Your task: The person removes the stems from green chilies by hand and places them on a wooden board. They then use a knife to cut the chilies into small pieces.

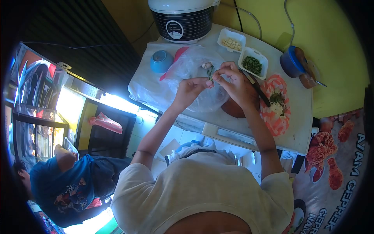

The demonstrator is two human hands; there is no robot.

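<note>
My left hand (195, 85) and my right hand (230, 80) meet above a clear plastic bag (191, 97). Between their pinched fingertips is a small green chili (210, 72), partly hidden by the fingers. Just behind it, whitish garlic (206, 65) rests on the bag. Under my right forearm lies a round brown cutting board (233, 107). A knife (260, 91) with a dark handle lies across the board's right side. Beyond my right hand, one white foam tray (266, 70) holds green chilies, and another foam tray (222, 34) holds peeled garlic cloves.
A rice cooker (183, 23) stands at the back of the white table (298, 117). A blue bowl (161, 61) sits left, a blue container (292, 62) right. Peelings lie on a red-and-white striped bag (274, 126). Another person (62, 187) in a blue shirt is at left.
</note>
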